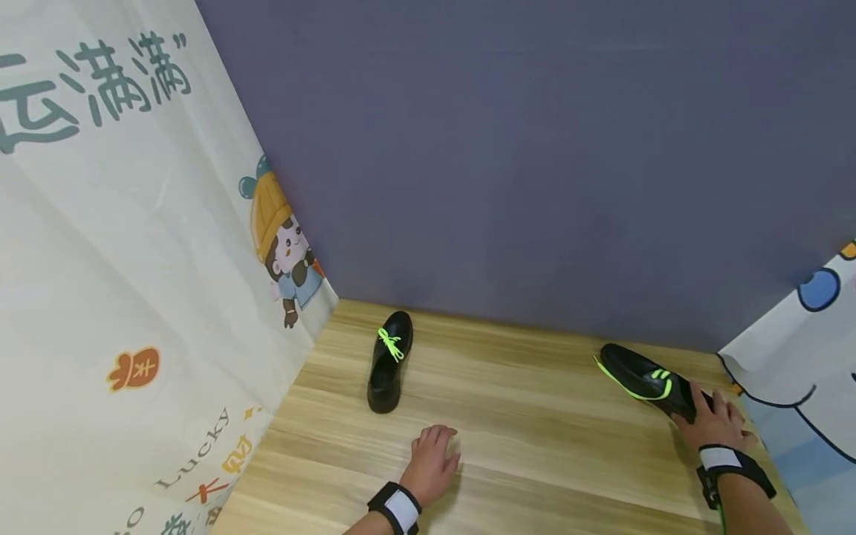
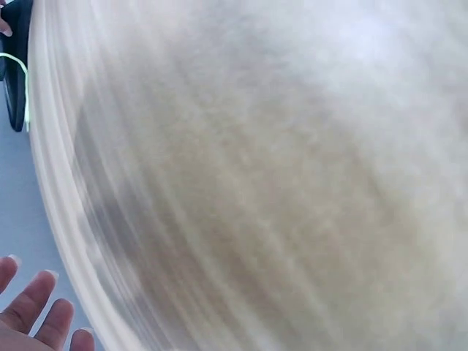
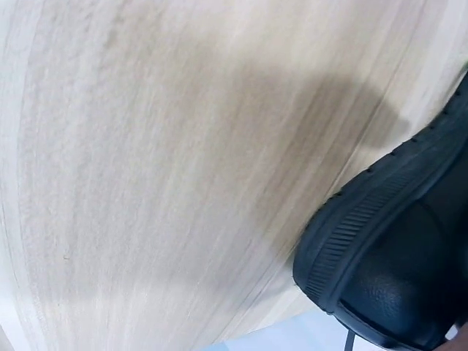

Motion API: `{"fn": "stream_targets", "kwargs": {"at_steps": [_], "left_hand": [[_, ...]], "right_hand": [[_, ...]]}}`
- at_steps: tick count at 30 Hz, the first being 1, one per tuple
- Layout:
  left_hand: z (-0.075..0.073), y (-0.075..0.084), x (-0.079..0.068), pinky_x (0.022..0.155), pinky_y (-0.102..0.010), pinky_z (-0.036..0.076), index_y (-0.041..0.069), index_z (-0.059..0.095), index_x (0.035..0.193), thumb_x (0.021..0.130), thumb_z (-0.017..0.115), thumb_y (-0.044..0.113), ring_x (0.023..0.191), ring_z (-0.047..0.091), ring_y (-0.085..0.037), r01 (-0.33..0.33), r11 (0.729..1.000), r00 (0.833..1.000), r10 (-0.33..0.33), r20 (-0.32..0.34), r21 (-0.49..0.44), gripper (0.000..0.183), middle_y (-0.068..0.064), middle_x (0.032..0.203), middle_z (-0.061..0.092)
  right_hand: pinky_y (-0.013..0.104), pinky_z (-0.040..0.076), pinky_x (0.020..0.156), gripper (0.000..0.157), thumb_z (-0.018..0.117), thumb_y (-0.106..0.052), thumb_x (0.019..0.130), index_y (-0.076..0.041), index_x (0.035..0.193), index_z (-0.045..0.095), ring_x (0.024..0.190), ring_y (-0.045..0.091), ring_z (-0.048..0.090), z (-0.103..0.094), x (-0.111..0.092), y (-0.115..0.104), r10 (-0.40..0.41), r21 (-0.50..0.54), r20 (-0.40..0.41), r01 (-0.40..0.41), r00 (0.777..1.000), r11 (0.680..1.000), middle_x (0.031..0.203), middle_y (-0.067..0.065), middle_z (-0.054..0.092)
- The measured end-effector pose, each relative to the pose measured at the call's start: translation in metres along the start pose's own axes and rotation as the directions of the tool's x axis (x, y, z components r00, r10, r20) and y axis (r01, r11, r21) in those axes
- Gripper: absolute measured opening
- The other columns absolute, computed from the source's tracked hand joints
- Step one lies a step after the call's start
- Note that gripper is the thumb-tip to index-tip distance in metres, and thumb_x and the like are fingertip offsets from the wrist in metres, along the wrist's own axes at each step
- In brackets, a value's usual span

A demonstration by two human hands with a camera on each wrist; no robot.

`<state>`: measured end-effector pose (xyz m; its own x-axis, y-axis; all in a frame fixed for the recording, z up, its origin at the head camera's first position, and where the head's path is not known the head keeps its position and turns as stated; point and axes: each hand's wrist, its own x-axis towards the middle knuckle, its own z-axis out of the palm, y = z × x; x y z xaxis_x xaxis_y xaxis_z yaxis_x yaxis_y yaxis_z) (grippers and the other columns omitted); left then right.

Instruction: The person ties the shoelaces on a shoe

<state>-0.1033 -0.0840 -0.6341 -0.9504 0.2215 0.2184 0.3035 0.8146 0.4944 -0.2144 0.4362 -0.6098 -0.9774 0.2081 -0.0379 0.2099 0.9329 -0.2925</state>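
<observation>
A black lace-up shoe point(image 1: 645, 375) lies at the right of the wooden table, toe toward the back wall. Its neon green lace passes through the eyelets, and one long end trails along its left side. My right hand point(image 1: 715, 425) grips this shoe at its heel end; the right wrist view shows the heel point(image 3: 380, 270) close up. At the left stands the other black shoe point(image 1: 384, 371), its green lace tied in a bow. My left hand point(image 1: 431, 461) hovers over the table in front of that shoe, fingers relaxed, holding nothing.
The light wooden tabletop point(image 1: 521, 416) meets a dark grey-blue wall point(image 1: 535, 163) at the back. A white printed curtain point(image 1: 134, 245) hangs along the left side, and another printed cloth point(image 1: 802, 364) borders the right. Both wrists wear black straps.
</observation>
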Motion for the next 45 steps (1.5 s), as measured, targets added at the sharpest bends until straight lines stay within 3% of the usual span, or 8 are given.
{"fn": "stream_targets", "kwargs": {"at_steps": [8, 14, 19, 25, 30, 38, 42, 45], "left_hand": [[-0.002, 0.002, -0.006, 0.085, -0.041, 0.042, 0.007, 0.061, 0.121, 0.092, 0.067, 0.018, 0.111, 0.053, -0.025, -0.014, 1.000, 1.000, 0.014, 0.002, 0.022, 0.031, -0.005, 0.115, 0.060], [-0.002, 0.003, -0.009, 0.084, -0.039, 0.041, 0.007, 0.061, 0.121, 0.092, 0.066, 0.017, 0.111, 0.053, -0.025, -0.007, 1.000, 1.000, 0.007, 0.014, 0.002, 0.031, -0.006, 0.116, 0.060], [0.000, 0.004, -0.009, 0.082, -0.038, 0.039, 0.007, 0.060, 0.122, 0.093, 0.066, 0.016, 0.111, 0.053, -0.025, -0.006, 1.000, 1.000, 0.006, 0.009, -0.010, 0.031, -0.005, 0.116, 0.060], [0.000, 0.003, -0.006, 0.083, -0.039, 0.040, 0.007, 0.059, 0.123, 0.094, 0.065, 0.017, 0.112, 0.052, -0.026, 0.006, 1.000, 1.000, -0.006, 0.024, -0.015, 0.031, -0.006, 0.118, 0.059], [-0.001, 0.001, 0.000, 0.086, -0.041, 0.041, 0.007, 0.058, 0.125, 0.094, 0.065, 0.017, 0.113, 0.052, -0.026, 0.000, 1.000, 1.000, 0.000, 0.004, -0.004, 0.033, -0.006, 0.118, 0.060], [-0.003, -0.001, -0.004, 0.085, -0.042, 0.041, 0.006, 0.058, 0.126, 0.093, 0.065, 0.016, 0.112, 0.052, -0.027, -0.018, 1.000, 1.000, 0.018, 0.005, -0.016, 0.035, -0.007, 0.118, 0.060], [-0.004, -0.002, -0.003, 0.084, -0.042, 0.041, 0.006, 0.058, 0.126, 0.093, 0.066, 0.015, 0.111, 0.053, -0.027, -0.031, 1.000, 1.000, 0.031, -0.006, -0.002, 0.035, -0.007, 0.118, 0.060], [-0.005, -0.003, -0.002, 0.084, -0.042, 0.041, 0.005, 0.058, 0.126, 0.093, 0.066, 0.014, 0.111, 0.053, -0.027, -0.034, 0.999, 0.999, 0.034, -0.017, -0.001, 0.035, -0.008, 0.118, 0.060]], "right_hand": [[0.079, 0.020, 0.096, 0.091, 0.067, -0.036, 0.092, -0.007, 0.158, 0.010, 0.121, 0.064, 0.024, -0.003, -0.006, -0.003, 0.100, -0.132, 0.050, -0.093, 0.994, 0.987, 0.132, 0.043, 0.029], [0.078, 0.028, 0.093, 0.098, 0.067, -0.043, 0.092, -0.007, 0.158, 0.006, 0.120, 0.064, 0.029, 0.002, -0.008, 0.009, 0.133, -0.115, 0.113, -0.120, 0.985, 0.986, 0.131, 0.044, 0.028], [0.076, 0.033, 0.089, 0.089, 0.069, -0.036, 0.092, -0.005, 0.154, 0.015, 0.119, 0.064, 0.030, 0.005, -0.009, 0.007, 0.159, -0.112, 0.092, -0.148, 0.983, 0.983, 0.133, 0.042, 0.030], [0.075, 0.035, 0.088, 0.081, 0.069, -0.029, 0.092, -0.003, 0.150, 0.020, 0.116, 0.063, 0.033, 0.008, -0.010, -0.015, 0.168, -0.149, 0.052, -0.158, 0.984, 0.976, 0.128, 0.041, 0.033], [0.075, 0.038, 0.086, 0.079, 0.067, -0.025, 0.088, 0.000, 0.149, 0.024, 0.113, 0.063, 0.039, 0.006, -0.013, -0.034, 0.113, -0.152, 0.029, -0.107, 0.993, 0.983, 0.123, 0.040, 0.039], [0.071, 0.045, 0.081, 0.078, 0.070, -0.031, 0.088, 0.001, 0.147, 0.030, 0.109, 0.059, 0.048, 0.005, -0.044, -0.050, 0.049, -0.173, 0.054, -0.039, 0.997, 0.984, 0.124, 0.037, 0.047], [0.068, 0.047, 0.074, 0.081, 0.075, -0.035, 0.085, 0.009, 0.141, 0.038, 0.094, 0.060, 0.054, 0.008, -0.059, -0.057, -0.074, -0.144, -0.012, 0.071, 0.997, 0.987, 0.116, 0.043, 0.051], [0.063, 0.047, 0.064, 0.082, 0.079, -0.036, 0.082, 0.015, 0.135, 0.043, 0.077, 0.056, 0.056, 0.016, -0.072, -0.063, -0.164, -0.096, -0.098, 0.155, 0.982, 0.983, 0.102, 0.045, 0.051]]}}
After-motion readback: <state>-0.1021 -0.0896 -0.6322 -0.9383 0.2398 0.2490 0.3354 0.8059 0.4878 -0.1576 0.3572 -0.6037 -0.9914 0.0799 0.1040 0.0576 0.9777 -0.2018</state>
